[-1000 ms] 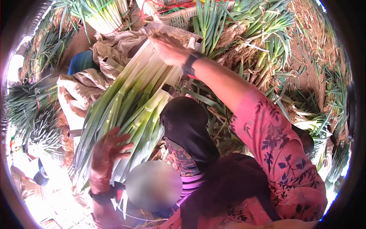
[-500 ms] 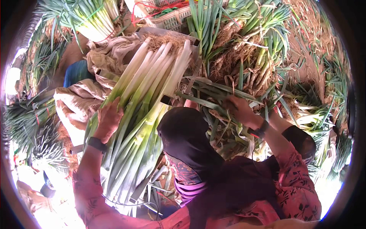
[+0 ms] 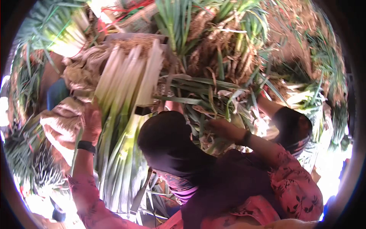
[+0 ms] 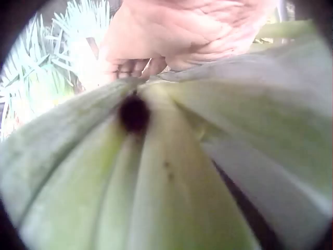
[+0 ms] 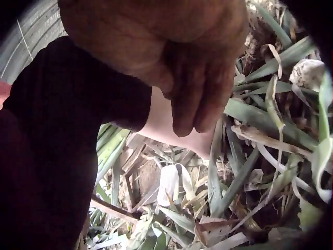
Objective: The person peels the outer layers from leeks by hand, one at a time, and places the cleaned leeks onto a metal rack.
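Note:
A thick bundle of long green onions (image 3: 124, 82) lies lengthwise, white stalks and roots at the far end and green leaves toward the front. My left hand (image 3: 90, 122) rests along the bundle's left side, wrist low over the leaves (image 4: 171, 172) in the left wrist view. Part of its fingers is hidden behind the stalks there. To the right of the bundle, my right hand (image 3: 225, 129) hangs over loose leaf scraps (image 3: 206, 95). In the right wrist view its fingers (image 5: 187, 107) point down, holding nothing.
A square metal tube end (image 3: 143, 110) borders the bundle's right side. Crumpled sacking (image 3: 63, 116) lies on the left. More green onions (image 3: 248, 45) with roots are heaped at the back right. Dark cloth (image 3: 164, 131) bulges up between my arms, and a bare leg (image 3: 270, 106) extends near the scraps.
My right hand has come from the root end to the scraps on the right, then lower. The left hand has moved up from the leaves to the bundle's left side. The view has shifted.

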### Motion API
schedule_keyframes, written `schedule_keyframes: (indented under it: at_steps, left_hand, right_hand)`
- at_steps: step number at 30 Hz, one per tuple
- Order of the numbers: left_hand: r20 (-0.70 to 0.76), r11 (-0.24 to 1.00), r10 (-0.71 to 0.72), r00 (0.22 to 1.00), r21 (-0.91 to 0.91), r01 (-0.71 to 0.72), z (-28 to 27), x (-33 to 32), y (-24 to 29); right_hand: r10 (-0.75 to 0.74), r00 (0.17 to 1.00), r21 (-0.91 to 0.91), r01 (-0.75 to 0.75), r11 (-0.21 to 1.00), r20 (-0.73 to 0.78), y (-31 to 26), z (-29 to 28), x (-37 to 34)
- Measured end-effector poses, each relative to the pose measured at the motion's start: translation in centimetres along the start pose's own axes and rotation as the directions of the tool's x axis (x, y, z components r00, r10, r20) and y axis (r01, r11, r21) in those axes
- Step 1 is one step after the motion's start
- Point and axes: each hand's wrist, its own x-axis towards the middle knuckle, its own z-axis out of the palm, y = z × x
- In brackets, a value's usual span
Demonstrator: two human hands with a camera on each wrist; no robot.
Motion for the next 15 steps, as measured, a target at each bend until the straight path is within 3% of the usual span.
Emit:
schedule_keyframes:
  at_steps: [2, 4, 5, 7, 8, 10, 11, 13, 15]
  left_hand:
    - [0.018, 0.944, -0.007, 1.000, 0.331, 0.001, -1.3, 2.5, 2.6]
    - [0.026, 0.973, 0.052, 0.998, 0.225, -0.056, -0.6, 1.9, 2.6]
    - [0.034, 0.972, 0.077, 0.996, 0.220, -0.082, -0.6, 1.9, 2.8]
    - [-0.029, 0.847, 0.186, 0.982, 0.512, -0.145, -1.0, 1.5, 3.1]
    - [-0.043, 0.855, 0.244, 0.969, 0.481, -0.194, -1.2, 1.6, 2.9]
    - [-0.033, 0.872, 0.278, 0.960, 0.427, -0.238, -1.5, 2.0, 2.7]
    - [-0.035, 0.885, 0.299, 0.954, 0.384, -0.264, -1.2, 2.2, 2.5]
    - [-0.037, 0.936, 0.254, 0.966, 0.260, -0.236, 0.5, 2.2, 1.9]
    - [-0.028, 0.947, 0.250, 0.968, 0.217, -0.238, 1.0, 2.4, 1.8]
  right_hand:
    - [0.058, 0.998, -0.113, -0.054, 0.992, 0.032, -1.4, -0.5, 1.8]
    - [-0.026, 0.997, -0.344, 0.049, 0.938, 0.073, -1.4, -0.9, 3.7]
    - [-0.008, 0.999, -0.337, 0.026, 0.941, 0.054, -1.5, -1.2, 4.6]
    - [0.052, 0.999, -0.281, -0.047, 0.959, 0.010, -1.6, -2.3, 6.6]
    - [0.070, 0.998, -0.279, -0.066, 0.958, 0.005, -1.5, -2.9, 7.4]
    - [0.172, 0.984, 0.020, -0.171, 0.985, -0.055, -0.8, -3.6, 9.2]
    - [0.185, 0.981, 0.024, -0.184, 0.983, -0.054, 0.6, -3.7, 10.5]
    - [0.077, 0.964, 0.152, -0.039, 0.988, -0.256, 3.6, -3.6, 13.6]
    - [0.136, 0.950, 0.172, -0.090, 0.981, -0.280, 5.0, -5.0, 17.0]
